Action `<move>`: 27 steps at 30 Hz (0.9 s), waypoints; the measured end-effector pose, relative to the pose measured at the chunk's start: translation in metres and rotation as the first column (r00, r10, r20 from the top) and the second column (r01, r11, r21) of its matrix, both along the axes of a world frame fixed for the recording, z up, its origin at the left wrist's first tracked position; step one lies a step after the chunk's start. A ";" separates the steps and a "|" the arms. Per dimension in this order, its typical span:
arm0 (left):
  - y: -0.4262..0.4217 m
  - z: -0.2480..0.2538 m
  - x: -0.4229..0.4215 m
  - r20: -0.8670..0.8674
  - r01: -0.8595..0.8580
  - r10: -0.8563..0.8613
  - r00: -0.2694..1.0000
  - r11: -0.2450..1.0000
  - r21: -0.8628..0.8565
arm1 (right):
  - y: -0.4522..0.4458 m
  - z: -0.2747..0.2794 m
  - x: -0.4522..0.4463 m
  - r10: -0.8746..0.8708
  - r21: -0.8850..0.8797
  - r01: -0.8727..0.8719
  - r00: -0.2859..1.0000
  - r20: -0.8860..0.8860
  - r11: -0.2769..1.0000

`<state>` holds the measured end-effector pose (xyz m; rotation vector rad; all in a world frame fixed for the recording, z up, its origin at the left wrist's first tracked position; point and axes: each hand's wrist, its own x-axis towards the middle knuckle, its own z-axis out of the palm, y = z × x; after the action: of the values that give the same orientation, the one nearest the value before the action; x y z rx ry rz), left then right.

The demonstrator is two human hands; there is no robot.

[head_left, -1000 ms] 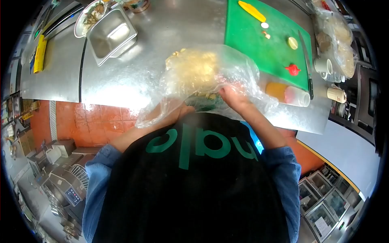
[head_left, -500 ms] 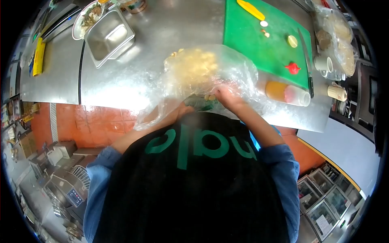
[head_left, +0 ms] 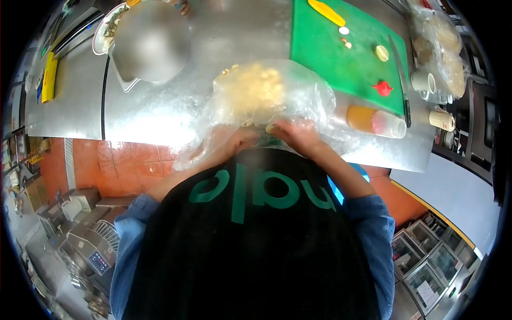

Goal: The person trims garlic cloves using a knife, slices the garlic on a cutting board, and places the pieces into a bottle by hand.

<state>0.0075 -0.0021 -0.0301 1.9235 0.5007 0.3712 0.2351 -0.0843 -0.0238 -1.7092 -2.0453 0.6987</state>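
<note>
A clear plastic bag [head_left: 309, 90] lies on the steel table's front part, with many pale yellow pieces [head_left: 258, 85] that look like peeled garlic cloves inside. My left hand [head_left: 240, 141] is at the bag's near edge, partly behind loose plastic, fingers curled; what they hold is hidden. Close beside it, my right hand [head_left: 298, 134] has bent fingers closed on a small pale garlic clove [head_left: 271, 128]. Both hands are right in front of the black apron [head_left: 256, 240]. Something dark green, too unclear to name, shows between them.
Right of the bag are a green cutting board [head_left: 341, 58] with a knife [head_left: 400, 74], a cut lime [head_left: 381, 53] and a red piece [head_left: 382, 88]. A bottle [head_left: 376, 121] lies near the front. A blurred patch covers most of a steel pan [head_left: 125, 80] at left.
My right hand has moved slightly left and down, closer to my left hand. A blurred round patch now covers the steel pan. The bag has stayed about where it was.
</note>
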 end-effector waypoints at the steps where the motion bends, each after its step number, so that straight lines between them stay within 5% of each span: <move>1: 0.002 0.011 0.003 -0.124 -0.115 0.101 0.987 0.987 -0.116 | 0.004 0.018 -0.004 -0.028 0.055 0.025 0.998 0.060 0.998; 4: 0.027 0.071 0.014 -0.303 -0.272 0.116 0.946 0.792 -0.546 | 0.009 0.056 -0.016 -0.177 -0.161 0.171 0.984 -0.022 0.972; 5: 0.036 0.089 0.019 -0.313 -0.281 0.077 0.946 0.672 -0.685 | 0.013 0.064 -0.018 -0.156 -0.030 0.155 0.985 -0.067 0.988; 7: 0.031 0.094 0.025 -0.199 -0.236 0.128 0.972 0.580 -0.780 | 0.019 0.077 -0.022 -0.096 0.236 0.128 0.985 -0.144 0.963; 11: 0.028 0.080 0.025 -0.127 -0.170 0.118 0.985 0.507 -0.845 | 0.022 0.084 -0.024 -0.109 0.258 0.163 0.972 -0.209 0.952; 14: 0.027 0.078 0.024 -0.103 -0.165 0.150 0.983 0.490 -0.856 | 0.012 0.080 -0.023 -0.393 -0.248 0.317 0.837 -0.381 0.915; 17: 0.026 0.075 0.024 -0.111 -0.202 0.263 0.958 0.347 -0.916 | 0.006 0.064 -0.019 -0.409 -0.259 0.320 0.637 -0.653 0.911; 20: 0.021 0.057 0.026 -0.170 -0.216 0.285 0.943 0.139 -0.966 | 0.007 0.087 -0.022 -0.532 -0.474 0.245 0.457 -0.713 0.846; 23: 0.013 0.063 0.037 -0.194 -0.201 0.250 0.949 0.003 -0.980 | 0.007 0.105 -0.039 -0.292 -0.113 0.283 0.745 -0.600 0.952; 25: 0.005 0.068 0.040 -0.213 -0.216 0.270 0.939 -0.017 -0.976 | 0.008 0.115 -0.043 -0.110 0.163 0.156 0.959 -0.261 0.974; 27: -0.001 0.069 0.043 -0.232 -0.249 0.333 0.914 0.007 -0.969 | 0.007 0.126 -0.042 -0.072 0.308 0.097 0.993 -0.089 0.946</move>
<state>0.0506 -0.0029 0.0385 0.3434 0.8343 0.2132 0.1930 -0.0776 0.1024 -1.5518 -1.8993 0.3811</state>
